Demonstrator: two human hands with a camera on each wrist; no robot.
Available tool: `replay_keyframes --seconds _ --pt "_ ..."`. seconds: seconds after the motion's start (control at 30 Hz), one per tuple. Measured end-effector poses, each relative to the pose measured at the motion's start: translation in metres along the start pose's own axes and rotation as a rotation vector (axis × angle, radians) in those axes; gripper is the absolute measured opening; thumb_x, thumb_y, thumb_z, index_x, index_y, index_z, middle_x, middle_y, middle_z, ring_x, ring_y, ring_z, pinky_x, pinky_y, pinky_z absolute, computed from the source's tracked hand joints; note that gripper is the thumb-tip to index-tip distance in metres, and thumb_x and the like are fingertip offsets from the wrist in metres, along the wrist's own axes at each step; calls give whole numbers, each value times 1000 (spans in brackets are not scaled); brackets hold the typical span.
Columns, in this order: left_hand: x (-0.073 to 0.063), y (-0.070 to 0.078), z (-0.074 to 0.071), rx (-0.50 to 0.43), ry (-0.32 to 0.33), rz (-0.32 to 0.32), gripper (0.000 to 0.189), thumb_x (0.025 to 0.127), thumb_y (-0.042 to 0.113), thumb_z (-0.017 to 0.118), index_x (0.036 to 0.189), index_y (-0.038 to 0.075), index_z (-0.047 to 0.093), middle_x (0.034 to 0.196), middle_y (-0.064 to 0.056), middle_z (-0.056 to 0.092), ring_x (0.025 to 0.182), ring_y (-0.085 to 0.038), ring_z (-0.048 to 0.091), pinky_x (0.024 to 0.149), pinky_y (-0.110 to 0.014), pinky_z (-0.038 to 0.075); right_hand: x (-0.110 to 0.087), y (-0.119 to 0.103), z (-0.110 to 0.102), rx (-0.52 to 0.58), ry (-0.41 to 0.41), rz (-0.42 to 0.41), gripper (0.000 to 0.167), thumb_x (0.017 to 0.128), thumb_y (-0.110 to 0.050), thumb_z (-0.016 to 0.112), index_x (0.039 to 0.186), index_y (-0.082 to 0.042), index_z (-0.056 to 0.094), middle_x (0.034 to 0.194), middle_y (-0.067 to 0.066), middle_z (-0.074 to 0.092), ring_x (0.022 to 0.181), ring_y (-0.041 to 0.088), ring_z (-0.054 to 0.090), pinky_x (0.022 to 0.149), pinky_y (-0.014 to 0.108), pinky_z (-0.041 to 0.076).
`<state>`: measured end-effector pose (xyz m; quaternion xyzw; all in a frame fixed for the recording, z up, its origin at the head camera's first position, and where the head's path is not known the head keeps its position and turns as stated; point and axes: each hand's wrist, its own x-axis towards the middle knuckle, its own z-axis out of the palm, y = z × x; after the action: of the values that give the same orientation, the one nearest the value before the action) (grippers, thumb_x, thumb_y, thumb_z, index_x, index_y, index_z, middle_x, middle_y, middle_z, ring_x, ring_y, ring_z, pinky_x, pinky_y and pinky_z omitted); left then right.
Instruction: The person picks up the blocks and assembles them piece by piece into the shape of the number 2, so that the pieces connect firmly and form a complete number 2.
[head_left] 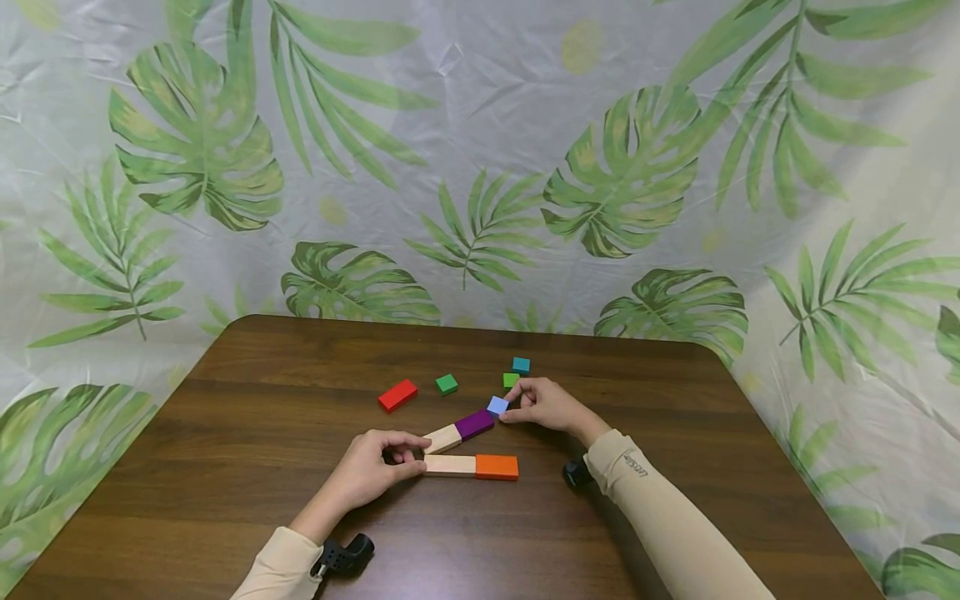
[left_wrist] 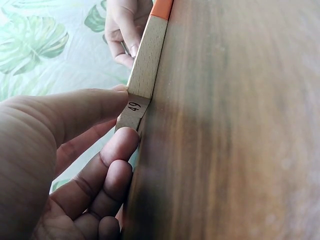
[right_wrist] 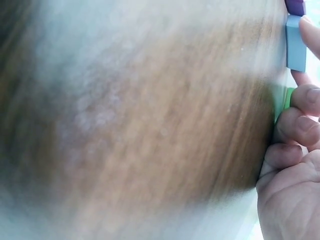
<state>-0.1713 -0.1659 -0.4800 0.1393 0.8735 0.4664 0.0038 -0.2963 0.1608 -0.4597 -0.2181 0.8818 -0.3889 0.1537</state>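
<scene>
My left hand (head_left: 367, 468) pinches the left ends of two plain wooden blocks between thumb and forefinger. The nearer wooden block (head_left: 450, 466) lies against an orange block (head_left: 497, 467) in a straight row; its end carries printed digits in the left wrist view. Slanting up to the right, the farther wooden block (head_left: 442, 438) meets a purple block (head_left: 475, 425). At the purple block's far end, my right hand (head_left: 553, 408) holds a small light blue block (head_left: 497, 407) between thumb and forefinger. Its other fingers are curled in the right wrist view.
Beyond the right hand lie a lime green block (head_left: 511, 380) and a teal block (head_left: 521, 365). A green block (head_left: 447, 384) and a red block (head_left: 397, 395) lie farther left on the brown wooden table (head_left: 247, 467). A leaf-patterned curtain (head_left: 480, 150) hangs behind.
</scene>
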Motion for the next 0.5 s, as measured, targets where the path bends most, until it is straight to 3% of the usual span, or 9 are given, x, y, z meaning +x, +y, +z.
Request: replay_keyframes --seconds 0.5 --pt "-1 1 0 -2 -2 -6 25 89 20 88 113 19 85 78 9 70 75 -2 60 69 -20 47 2 4 0 3 0 2 32 94 -27 85 113 -5 73 68 -4 50 63 12 43 66 27 39"
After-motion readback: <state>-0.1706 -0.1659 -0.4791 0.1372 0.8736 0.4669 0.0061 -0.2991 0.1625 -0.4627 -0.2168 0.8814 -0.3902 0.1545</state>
